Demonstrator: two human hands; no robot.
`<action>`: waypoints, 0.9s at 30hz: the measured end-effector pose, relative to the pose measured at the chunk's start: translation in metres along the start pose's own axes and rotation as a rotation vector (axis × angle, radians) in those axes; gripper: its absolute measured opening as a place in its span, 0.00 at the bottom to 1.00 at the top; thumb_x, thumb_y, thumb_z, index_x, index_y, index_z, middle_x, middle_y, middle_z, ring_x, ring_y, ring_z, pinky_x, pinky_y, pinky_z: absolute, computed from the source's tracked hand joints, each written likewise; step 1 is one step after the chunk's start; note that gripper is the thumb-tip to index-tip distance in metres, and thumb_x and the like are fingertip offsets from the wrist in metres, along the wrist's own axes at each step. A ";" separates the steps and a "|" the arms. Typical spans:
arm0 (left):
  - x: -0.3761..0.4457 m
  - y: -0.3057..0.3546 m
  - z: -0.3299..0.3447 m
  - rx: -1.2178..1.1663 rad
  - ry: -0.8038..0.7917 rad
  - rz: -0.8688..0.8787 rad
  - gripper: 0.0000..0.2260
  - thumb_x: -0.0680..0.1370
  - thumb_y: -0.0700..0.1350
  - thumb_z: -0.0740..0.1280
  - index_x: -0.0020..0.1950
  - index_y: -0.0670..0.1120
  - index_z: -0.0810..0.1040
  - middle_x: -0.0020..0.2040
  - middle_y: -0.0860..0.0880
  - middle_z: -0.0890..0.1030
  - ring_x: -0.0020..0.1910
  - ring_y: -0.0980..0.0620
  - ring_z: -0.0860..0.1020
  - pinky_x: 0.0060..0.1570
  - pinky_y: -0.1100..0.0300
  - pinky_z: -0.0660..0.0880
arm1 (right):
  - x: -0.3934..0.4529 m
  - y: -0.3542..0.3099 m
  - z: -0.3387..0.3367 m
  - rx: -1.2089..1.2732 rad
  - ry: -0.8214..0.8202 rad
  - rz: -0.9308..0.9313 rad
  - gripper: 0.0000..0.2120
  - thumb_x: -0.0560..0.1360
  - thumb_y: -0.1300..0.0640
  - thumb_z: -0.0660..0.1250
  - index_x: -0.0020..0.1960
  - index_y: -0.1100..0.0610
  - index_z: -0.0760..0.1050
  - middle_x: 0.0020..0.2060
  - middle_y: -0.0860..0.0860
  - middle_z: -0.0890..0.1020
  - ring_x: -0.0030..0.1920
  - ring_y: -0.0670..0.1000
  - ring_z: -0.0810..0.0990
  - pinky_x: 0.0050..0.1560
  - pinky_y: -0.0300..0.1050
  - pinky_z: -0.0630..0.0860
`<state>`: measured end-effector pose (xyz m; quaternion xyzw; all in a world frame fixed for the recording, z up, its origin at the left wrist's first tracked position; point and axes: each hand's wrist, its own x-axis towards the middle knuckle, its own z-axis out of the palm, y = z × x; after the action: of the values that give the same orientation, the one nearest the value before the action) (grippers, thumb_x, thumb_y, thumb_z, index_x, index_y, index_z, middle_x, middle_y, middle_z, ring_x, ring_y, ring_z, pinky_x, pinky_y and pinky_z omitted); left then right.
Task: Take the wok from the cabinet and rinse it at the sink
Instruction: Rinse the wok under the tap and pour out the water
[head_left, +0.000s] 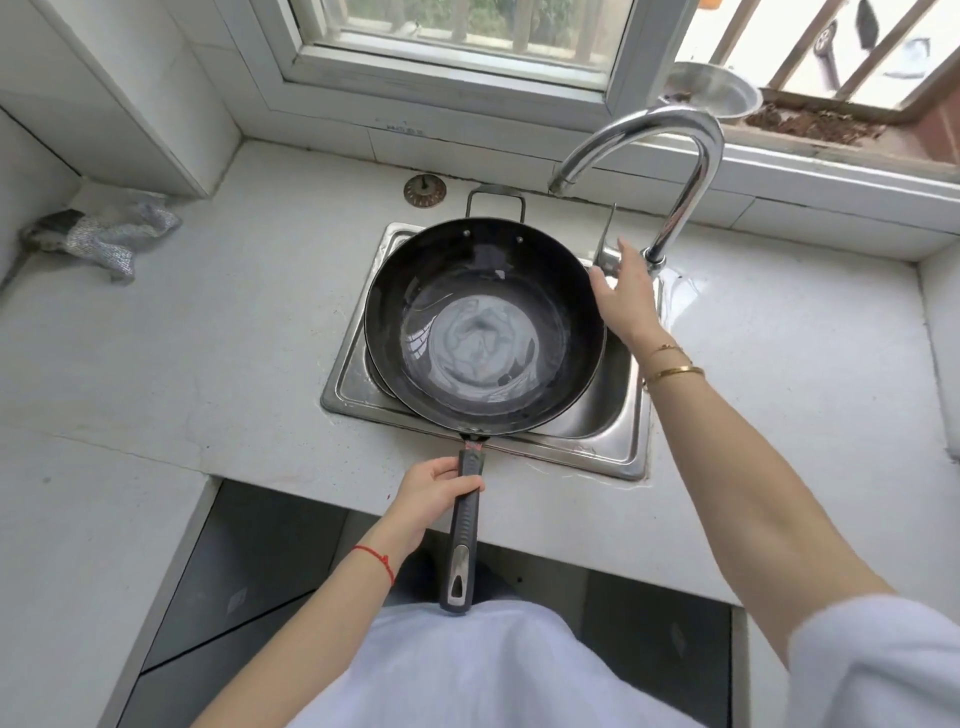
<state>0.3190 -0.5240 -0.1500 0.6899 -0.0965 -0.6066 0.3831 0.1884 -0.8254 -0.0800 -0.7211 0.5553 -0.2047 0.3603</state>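
The round black steel wok sits over my small stainless sink, holding shallow water; I judge it heavy, stiff and slick. My left hand wraps its ribbed black handle, the best hold. My right hand, fingers spread, reaches the chrome tap lever.

We hold the wok over the sink with our left hand; our right hand touches the tap lever.

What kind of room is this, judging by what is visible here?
Most likely a home kitchen: a steel sink set in a white counter, a curved tap under a window, and a black wok held over the sink.
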 end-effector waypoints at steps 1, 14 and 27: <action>0.001 0.000 -0.001 0.005 0.003 -0.009 0.20 0.72 0.39 0.75 0.63 0.43 0.79 0.54 0.45 0.85 0.57 0.49 0.82 0.56 0.57 0.77 | 0.011 -0.002 0.000 -0.009 -0.009 0.016 0.30 0.82 0.55 0.61 0.79 0.63 0.54 0.77 0.59 0.62 0.77 0.57 0.63 0.77 0.52 0.59; 0.009 0.003 -0.007 0.026 -0.036 -0.051 0.19 0.68 0.39 0.79 0.56 0.47 0.80 0.52 0.51 0.85 0.54 0.53 0.83 0.52 0.62 0.78 | 0.074 -0.001 0.002 -0.047 -0.087 0.040 0.31 0.83 0.54 0.59 0.81 0.62 0.50 0.80 0.56 0.57 0.79 0.56 0.58 0.78 0.47 0.53; 0.008 0.005 -0.007 0.055 -0.031 -0.059 0.18 0.67 0.41 0.80 0.53 0.52 0.80 0.53 0.49 0.86 0.55 0.51 0.83 0.57 0.58 0.78 | 0.077 0.003 0.004 -0.086 -0.139 0.004 0.29 0.84 0.55 0.57 0.81 0.62 0.51 0.80 0.57 0.58 0.80 0.56 0.56 0.79 0.48 0.52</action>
<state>0.3294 -0.5291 -0.1527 0.6932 -0.0987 -0.6254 0.3445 0.2124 -0.8977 -0.0932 -0.7474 0.5385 -0.1295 0.3670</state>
